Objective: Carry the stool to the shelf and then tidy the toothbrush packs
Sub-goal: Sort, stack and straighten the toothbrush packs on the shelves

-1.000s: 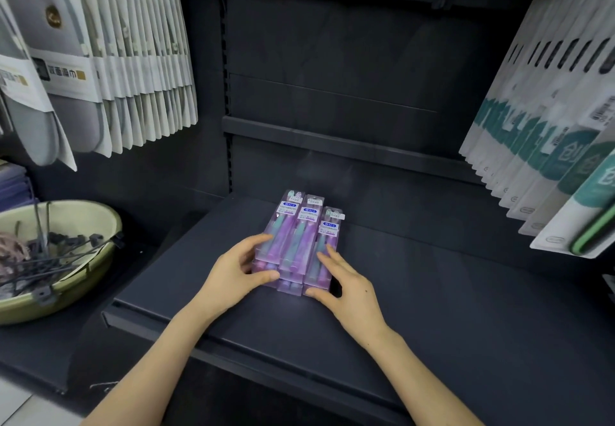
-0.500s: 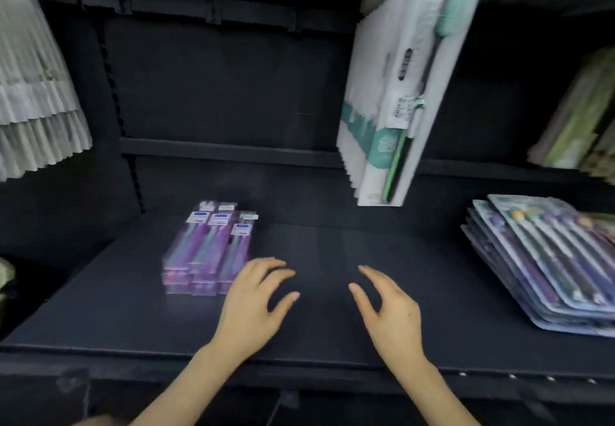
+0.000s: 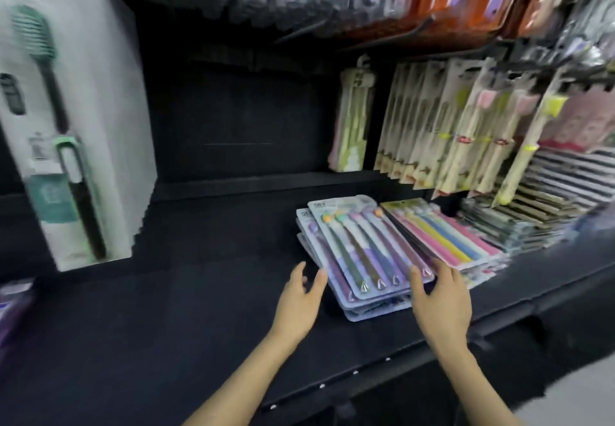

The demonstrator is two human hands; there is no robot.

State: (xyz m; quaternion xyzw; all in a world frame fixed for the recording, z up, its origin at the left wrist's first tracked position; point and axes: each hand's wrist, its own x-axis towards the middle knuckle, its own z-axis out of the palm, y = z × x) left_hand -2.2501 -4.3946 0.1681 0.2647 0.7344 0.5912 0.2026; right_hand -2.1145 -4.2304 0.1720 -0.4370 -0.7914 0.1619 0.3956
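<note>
A skewed stack of flat purple toothbrush packs (image 3: pixel 359 245) lies on the black shelf (image 3: pixel 199 309). My left hand (image 3: pixel 299 302) hovers with relaxed fingers just left of the stack's near corner, its fingertips close to the edge. My right hand (image 3: pixel 439 299) reaches the stack's near right corner with fingers spread, fingertips at the top pack's edge. Neither hand holds anything. The small purple boxed toothbrushes (image 3: pixel 13 305) are barely visible at the far left edge. No stool is in view.
A second stack of packs with pink, yellow and blue brushes (image 3: pixel 442 235) lies right of the first. Darker packs (image 3: pixel 519 222) lie further right. Hanging carded toothbrushes (image 3: pixel 449 132) fill the right back; large white packs (image 3: pixel 66 132) hang at left.
The view swung right from the small purple boxes to the flat packs. Both hands left the boxes and travelled right to the purple stack's near corners.
</note>
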